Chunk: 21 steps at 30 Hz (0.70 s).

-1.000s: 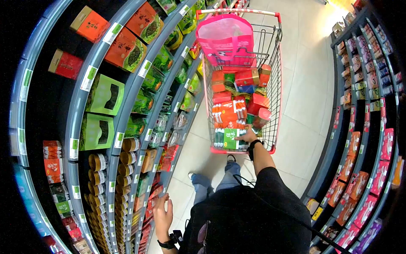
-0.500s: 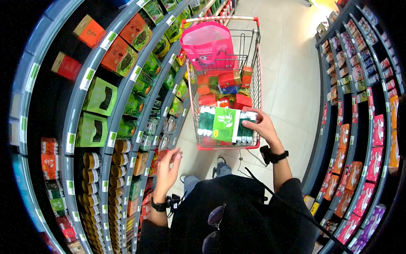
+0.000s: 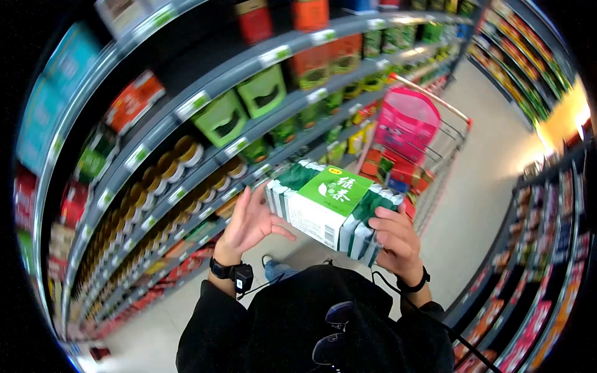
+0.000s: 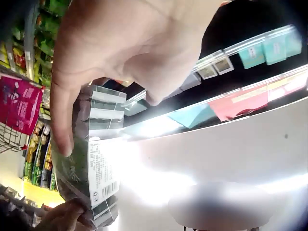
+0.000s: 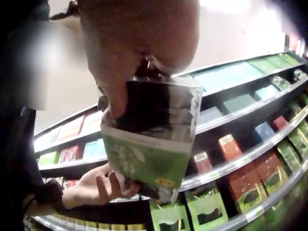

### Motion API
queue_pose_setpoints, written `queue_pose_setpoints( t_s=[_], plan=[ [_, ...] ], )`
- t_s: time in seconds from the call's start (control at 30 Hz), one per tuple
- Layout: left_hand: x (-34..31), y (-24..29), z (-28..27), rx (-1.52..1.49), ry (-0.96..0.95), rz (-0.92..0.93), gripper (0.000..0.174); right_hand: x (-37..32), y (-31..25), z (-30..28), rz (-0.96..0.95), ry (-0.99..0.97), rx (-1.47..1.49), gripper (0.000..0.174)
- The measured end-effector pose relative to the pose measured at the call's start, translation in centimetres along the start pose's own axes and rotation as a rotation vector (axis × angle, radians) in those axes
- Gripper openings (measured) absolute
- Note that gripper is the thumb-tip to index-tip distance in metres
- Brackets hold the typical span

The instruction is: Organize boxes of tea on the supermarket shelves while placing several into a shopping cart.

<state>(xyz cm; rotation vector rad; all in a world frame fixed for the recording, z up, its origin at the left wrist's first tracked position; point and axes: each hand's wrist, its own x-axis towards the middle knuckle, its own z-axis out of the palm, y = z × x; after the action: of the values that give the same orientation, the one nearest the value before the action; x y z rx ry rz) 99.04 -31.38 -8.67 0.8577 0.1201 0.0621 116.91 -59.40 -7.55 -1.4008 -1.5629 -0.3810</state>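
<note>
In the head view, a clear-wrapped multipack of green tea (image 3: 329,202), with a green-and-white band and dark green packets at both ends, is held up before the chest, tilted. My right hand (image 3: 398,239) grips its right end, thumb and fingers around the packets. At the opposite end, my left hand (image 3: 252,221) has its fingers spread and loosely bent, close against the pack. The left wrist view shows the pack's white barcode side (image 4: 102,171) beyond the left hand (image 4: 130,53). In the right wrist view, the right hand (image 5: 139,43) covers one end.
A shopping cart (image 3: 435,174) stands ahead, holding a pink bag (image 3: 407,124) and several red and green packages. Curved shelves (image 3: 205,99) of tea boxes, pouches and gold-lidded jars line the left. More stocked shelves (image 3: 528,280) run along the right of the aisle.
The right hand has lifted the green tea pack out of the cart and up to the chest. The left hand has come up to its left end. The view has swung left toward the shelves.
</note>
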Motion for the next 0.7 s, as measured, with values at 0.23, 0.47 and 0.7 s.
queue_pose_setpoints(
  t_s=[0.23, 0.47, 0.7],
  plan=[
    [-9.7, 5.0, -1.3, 0.121, 0.184, 0.270, 0.080, 4.7, -0.1, 8.7, -0.039, 0.100, 0.210, 0.072],
    [-17.2, 9.7, -3.3, 0.250, 0.292, 0.379, 0.079, 9.9, -2.5, 16.2, 0.029, 0.066, 0.328, 0.073],
    [-22.6, 12.3, -7.2, 0.204, 0.288, 0.485, 0.060, 14.8, -4.3, 23.1, -0.084, 0.055, 0.382, 0.072]
  ],
)
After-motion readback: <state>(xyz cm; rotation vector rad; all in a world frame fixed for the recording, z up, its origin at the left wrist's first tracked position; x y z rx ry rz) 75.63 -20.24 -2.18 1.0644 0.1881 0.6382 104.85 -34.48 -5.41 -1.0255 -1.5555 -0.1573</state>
